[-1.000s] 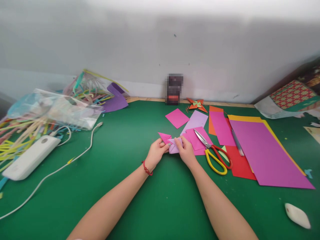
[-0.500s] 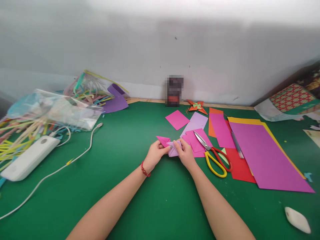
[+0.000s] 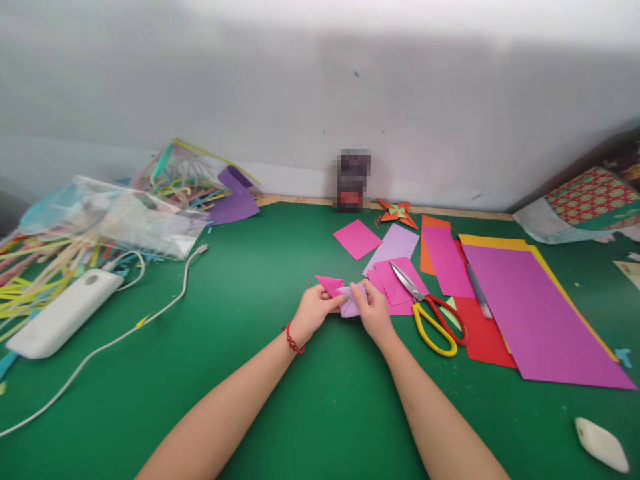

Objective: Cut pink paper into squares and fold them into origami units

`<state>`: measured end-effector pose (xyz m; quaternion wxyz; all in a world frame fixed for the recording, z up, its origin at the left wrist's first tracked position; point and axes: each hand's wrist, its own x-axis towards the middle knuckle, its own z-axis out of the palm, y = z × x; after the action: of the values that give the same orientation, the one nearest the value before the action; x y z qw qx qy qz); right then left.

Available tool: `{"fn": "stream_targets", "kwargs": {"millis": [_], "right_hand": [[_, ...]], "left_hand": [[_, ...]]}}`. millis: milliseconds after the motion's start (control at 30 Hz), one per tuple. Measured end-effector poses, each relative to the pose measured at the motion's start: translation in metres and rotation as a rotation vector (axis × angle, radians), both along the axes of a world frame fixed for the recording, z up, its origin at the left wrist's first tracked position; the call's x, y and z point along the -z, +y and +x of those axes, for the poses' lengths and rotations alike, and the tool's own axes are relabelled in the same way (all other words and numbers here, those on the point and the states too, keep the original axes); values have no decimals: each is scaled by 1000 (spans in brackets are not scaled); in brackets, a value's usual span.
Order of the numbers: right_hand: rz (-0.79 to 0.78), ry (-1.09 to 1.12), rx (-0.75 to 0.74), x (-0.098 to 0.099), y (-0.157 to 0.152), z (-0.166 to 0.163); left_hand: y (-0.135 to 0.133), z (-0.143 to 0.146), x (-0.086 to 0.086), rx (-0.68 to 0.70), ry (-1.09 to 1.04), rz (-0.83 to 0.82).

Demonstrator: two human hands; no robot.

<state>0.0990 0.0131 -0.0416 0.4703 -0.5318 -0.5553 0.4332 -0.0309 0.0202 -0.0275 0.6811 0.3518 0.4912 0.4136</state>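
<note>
Between my two hands is a piece of folded paper, with a lilac part (image 3: pixel 352 304) on the right and a pink pointed part (image 3: pixel 330 285) on the left. My left hand (image 3: pixel 314 313), with a red bead bracelet at the wrist, is closed on the left side where pink meets lilac. My right hand (image 3: pixel 374 309) pinches the lilac part from the right, thumb on top. Fingers hide some of the folds. Just right of my right hand lie pink paper squares (image 3: pixel 407 273) and scissors (image 3: pixel 425 307) with one yellow and one red handle.
A pink square (image 3: pixel 357 239), lilac sheet (image 3: pixel 397 243) and orange-green paper pinwheel (image 3: pixel 397 212) lie behind. Purple sheets (image 3: pixel 545 313) and a pen (image 3: pixel 479 291) are right. Leftward are a white power strip (image 3: pixel 65 313), cable (image 3: pixel 145 323) and plastic bag (image 3: pixel 135 220) over coloured strips.
The view has shifted slightly. The lilac part is tilted a little differently between my fingers; both hands keep their grip on the folded paper.
</note>
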Motion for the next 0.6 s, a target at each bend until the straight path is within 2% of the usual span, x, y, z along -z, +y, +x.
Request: {"fn": "stream_targets", "kwargs": {"millis": [200,333,600], "right_hand": [[-4,45,-33,0,-1,0],[3,9,-73,0,0,3],[-62,94,-22,7,4,5]], "left_hand": [[1,-3,0,19,28,10],[5,-6,-2,121,20,41],[6,-7,-1,173,-14,14]]}}
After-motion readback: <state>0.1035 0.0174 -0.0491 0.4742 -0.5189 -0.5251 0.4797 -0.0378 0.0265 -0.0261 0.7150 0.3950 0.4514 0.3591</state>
